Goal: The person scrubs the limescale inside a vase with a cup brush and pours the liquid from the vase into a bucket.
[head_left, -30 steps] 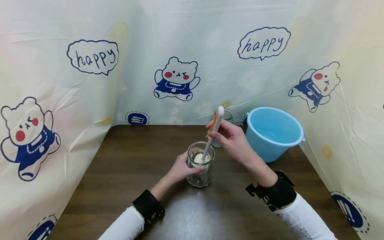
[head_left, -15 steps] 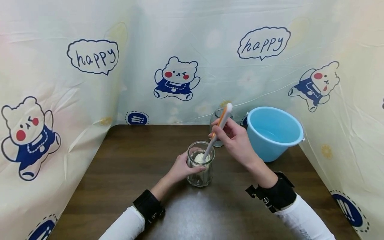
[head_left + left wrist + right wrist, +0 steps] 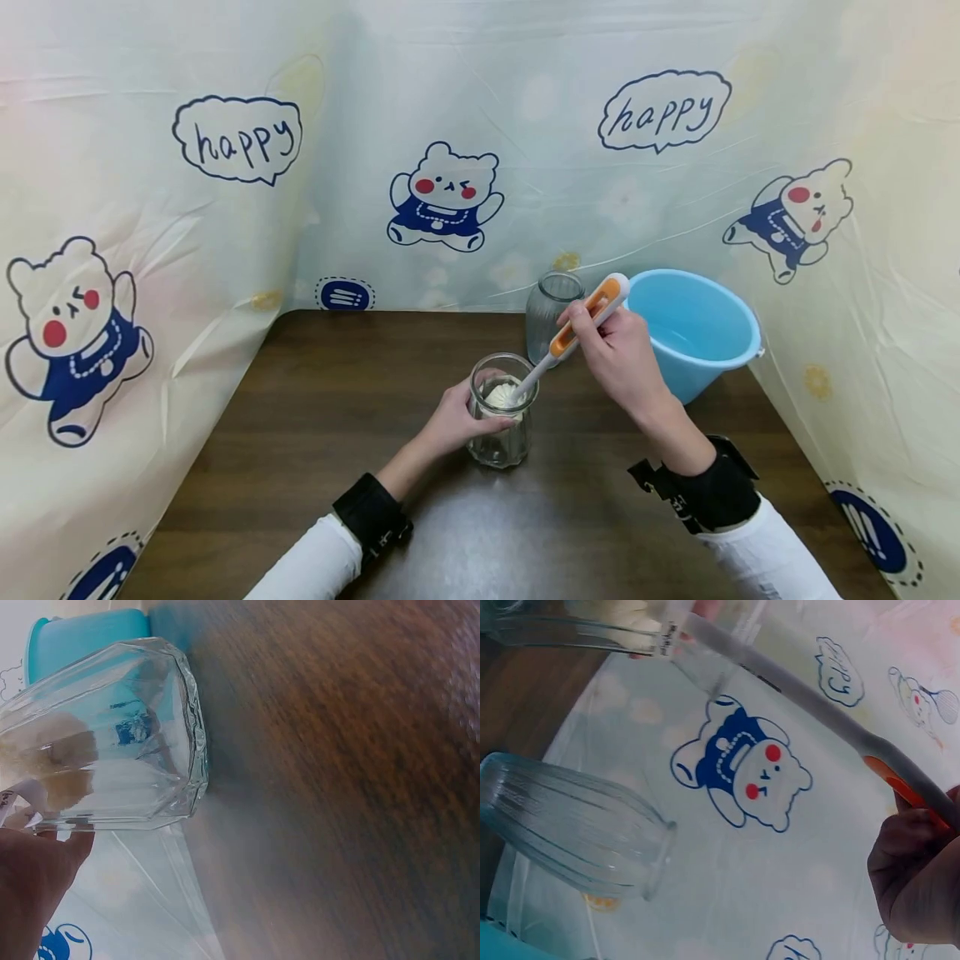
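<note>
Backdrop [image 3: 540, 125]: pale cloth with printed bears and "happy" bubbles, running from far left to far right in my head view.
Wooden table [image 3: 322, 375]: dark grain, spanning the middle.
Left wristband [image 3: 372, 518]: black, at the end of a white sleeve [image 3: 311, 567]; I read the forearm as slanting inward and away from the body.
Left hand [image 3: 457, 423]: wrapped round the clear jar [image 3: 501, 448] from its left, thumb laid across the near wall; the other fingers pass behind the glass, so I cannot tell their spacing.
Jar position: near the table's middle, roughly upright, mouth up.
Cleaning brush [image 3: 570, 337]: grey-and-orange handle leaning to the right out of the jar's mouth; its pale head [image 3: 501, 395] sits inside the jar.
Ribbed glass jar [image 3: 542, 321]: upright, behind the clear jar, near the backdrop.
Right hand [image 3: 621, 354]: raised above the table, thumb and forefinger pinching the brush handle, remaining fingers curled under; I note the forearm angling in from the lower right.
Right wristband [image 3: 708, 486]: black, strap end sticking out to the left.
Blue bucket [image 3: 693, 371]: upright, partly hidden by the right hand.
</note>
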Tool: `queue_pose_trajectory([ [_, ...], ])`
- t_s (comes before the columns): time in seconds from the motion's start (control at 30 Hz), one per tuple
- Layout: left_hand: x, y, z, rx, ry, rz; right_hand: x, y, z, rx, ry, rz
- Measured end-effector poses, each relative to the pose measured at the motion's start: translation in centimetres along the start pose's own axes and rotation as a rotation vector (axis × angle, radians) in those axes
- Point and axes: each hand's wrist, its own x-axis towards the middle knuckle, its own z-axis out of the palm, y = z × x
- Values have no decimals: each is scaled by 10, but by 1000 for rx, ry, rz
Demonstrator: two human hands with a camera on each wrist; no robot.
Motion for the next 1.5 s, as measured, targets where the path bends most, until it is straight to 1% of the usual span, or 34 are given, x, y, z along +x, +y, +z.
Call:
queue_pose_trajectory([
  [0.07, 0, 0, 0, -1, 4, 7, 0, -2, -3, -41, 3, -8],
  [0.17, 0, -1, 0, -16, 5, -9, -2, -3, -3, -71, -23, -8],
  [0.33, 0, -2, 0, -35, -4, -41, -3, -2, 1, -48, -63, -30],
  [0.43, -1, -1, -1, -36, -10, -42, -3, -4, 2, -48, -33, -81],
  [0.6, -2, 0, -2, -10, -1, -1, 1, -8, 0, -27, 59, -180],
  [0.67, -2, -1, -1, -7, 3, 1, 1, -9, 2, -19, 84, -212],
  [0.73, -2, -1, -1, -16, 2, -9, 0, -8, 7, -27, 87, -244],
  [0.8, -2, -1, -1, -33, -7, -25, -3, -6, 14, -39, 59, -263],
  [0.9, -2, -2, -1, -54, -19, -37, -5, -4, 22, -47, -6, -259],
  [0.97, -2, -2, -1, -53, -21, -33, -4, -6, 23, -54, -12, -245],
  [1.03, -2, -1, -1, -45, -15, -24, 0, -9, 19, -55, 21, -238],
  [1.17, -3, 1, -1, -12, 0, -16, 11, -17, 5, -63, 124, -249],
  [1.23, -3, 2, -1, -7, 2, -21, 13, -19, 2, -66, 148, -255],
  [1.3, -2, 2, -1, -7, -1, -21, 12, -18, 5, -65, 140, -248],
  [1.43, 0, 0, 0, -26, -11, -14, 5, -14, 17, -80, 82, -205],
  [1.5, 0, -7, 2, -22, -6, -7, 3, -13, 19, -90, 77, -202],
])
